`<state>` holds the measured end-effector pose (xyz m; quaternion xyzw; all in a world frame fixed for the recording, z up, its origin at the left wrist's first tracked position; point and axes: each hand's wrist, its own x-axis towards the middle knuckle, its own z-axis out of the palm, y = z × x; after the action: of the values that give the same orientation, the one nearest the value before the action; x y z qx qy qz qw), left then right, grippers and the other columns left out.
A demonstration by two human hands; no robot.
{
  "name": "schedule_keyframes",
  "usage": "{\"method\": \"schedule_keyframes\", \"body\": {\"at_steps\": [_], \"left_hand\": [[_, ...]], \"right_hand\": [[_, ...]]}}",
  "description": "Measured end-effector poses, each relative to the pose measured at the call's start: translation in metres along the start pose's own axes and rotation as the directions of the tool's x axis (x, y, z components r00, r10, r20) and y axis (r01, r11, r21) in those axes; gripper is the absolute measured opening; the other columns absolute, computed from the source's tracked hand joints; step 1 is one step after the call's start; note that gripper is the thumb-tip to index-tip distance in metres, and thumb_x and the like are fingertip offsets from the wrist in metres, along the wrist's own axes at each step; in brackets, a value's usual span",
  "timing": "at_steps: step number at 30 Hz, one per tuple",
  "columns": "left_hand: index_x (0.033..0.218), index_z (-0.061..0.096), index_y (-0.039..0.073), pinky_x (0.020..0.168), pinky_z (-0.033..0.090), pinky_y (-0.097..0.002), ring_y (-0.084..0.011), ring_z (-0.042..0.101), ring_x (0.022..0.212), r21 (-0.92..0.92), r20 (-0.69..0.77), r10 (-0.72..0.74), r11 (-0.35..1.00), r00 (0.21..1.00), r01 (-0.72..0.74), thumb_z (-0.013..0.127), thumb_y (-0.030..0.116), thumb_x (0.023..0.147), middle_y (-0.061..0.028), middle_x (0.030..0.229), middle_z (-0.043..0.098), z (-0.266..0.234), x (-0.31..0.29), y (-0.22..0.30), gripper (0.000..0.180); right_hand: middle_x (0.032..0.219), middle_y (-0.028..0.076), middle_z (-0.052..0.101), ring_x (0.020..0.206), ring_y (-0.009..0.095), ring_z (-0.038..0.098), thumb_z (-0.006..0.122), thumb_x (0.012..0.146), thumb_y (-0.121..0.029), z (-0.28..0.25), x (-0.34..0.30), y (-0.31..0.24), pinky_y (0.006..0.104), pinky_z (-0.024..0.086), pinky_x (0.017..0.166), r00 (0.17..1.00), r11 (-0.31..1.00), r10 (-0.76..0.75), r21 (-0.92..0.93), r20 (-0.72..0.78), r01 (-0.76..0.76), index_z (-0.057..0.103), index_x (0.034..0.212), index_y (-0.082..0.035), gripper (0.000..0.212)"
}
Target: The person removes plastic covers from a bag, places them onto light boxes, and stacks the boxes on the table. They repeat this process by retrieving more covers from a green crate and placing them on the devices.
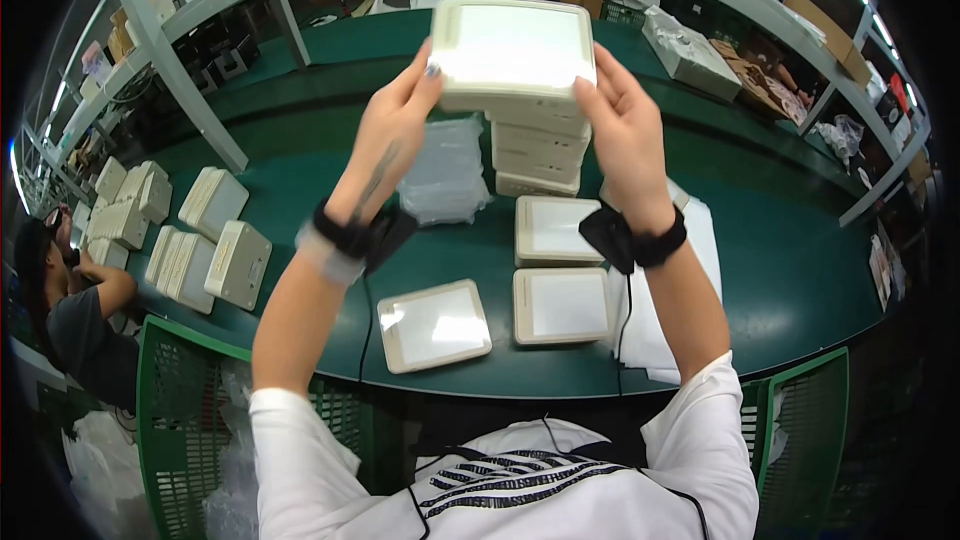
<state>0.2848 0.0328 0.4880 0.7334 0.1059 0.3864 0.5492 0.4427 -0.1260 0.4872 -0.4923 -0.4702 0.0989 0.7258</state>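
Observation:
A cream plastic device (515, 45) with a flat, glossy white face is held between my two hands at the far side of the bench. My left hand (400, 105) grips its left edge, and my right hand (632, 130) is closed on the right edge with the thumb on the front. Right behind and below it rises a stack of similar devices (540, 155); whether the two touch I cannot tell. Nearer me lie a single device (435, 327) and two more groups, one in front (562, 307) and one behind (550, 230). Clear plastic bags (443, 172) are piled left of the stack.
White sheets (700, 260) lie under my right forearm. Several devices (190, 265) stand on the bench at left, near a person (85, 310). Green crates flank me, left (165, 420) and right (815, 420). A grey metal post (185, 70) and overhead beam frame the bench.

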Motion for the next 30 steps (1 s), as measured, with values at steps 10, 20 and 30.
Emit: {"method": "schedule_keyframes", "body": {"at_steps": [10,20,30], "left_hand": [[0.129,0.055,-0.003,0.096,0.040,-0.0265,-0.0148,0.054,0.104,0.035,-0.085,-0.153,0.987,0.985,0.156,0.037,0.046,0.103,-0.0085,0.115,0.064,0.050,0.068,-0.056,0.059],[0.128,0.055,-0.001,0.096,0.038,-0.0275,-0.0155,0.051,0.105,-0.015,-0.192,-0.089,0.996,0.977,0.088,0.039,0.042,0.103,-0.0069,0.116,0.060,0.058,0.048,-0.073,0.052],[0.136,0.039,0.000,0.109,0.027,-0.0367,-0.0242,0.039,0.129,-0.236,0.220,-0.770,0.554,0.599,0.798,0.050,0.040,0.096,-0.0126,0.136,0.044,0.106,-0.073,-0.108,0.058]], "right_hand": [[0.102,0.005,0.065,0.082,0.008,0.053,0.055,0.099,-0.022,-0.051,0.057,0.041,0.0221,0.042,0.072,0.970,0.896,0.233,-0.373,-0.063,-0.240,0.046,0.135,0.009,0.049],[0.128,0.013,0.056,0.112,0.016,0.053,0.057,0.097,-0.023,-0.061,0.024,0.040,0.0255,0.043,0.092,0.955,0.909,0.251,-0.300,-0.158,-0.289,0.038,0.142,0.005,0.057],[0.144,0.018,0.045,0.129,0.024,0.047,0.054,0.091,-0.003,-0.100,-0.102,0.120,0.0300,0.040,0.104,0.581,0.559,0.810,-0.197,-0.077,-0.805,0.032,0.146,0.005,0.059]]}}
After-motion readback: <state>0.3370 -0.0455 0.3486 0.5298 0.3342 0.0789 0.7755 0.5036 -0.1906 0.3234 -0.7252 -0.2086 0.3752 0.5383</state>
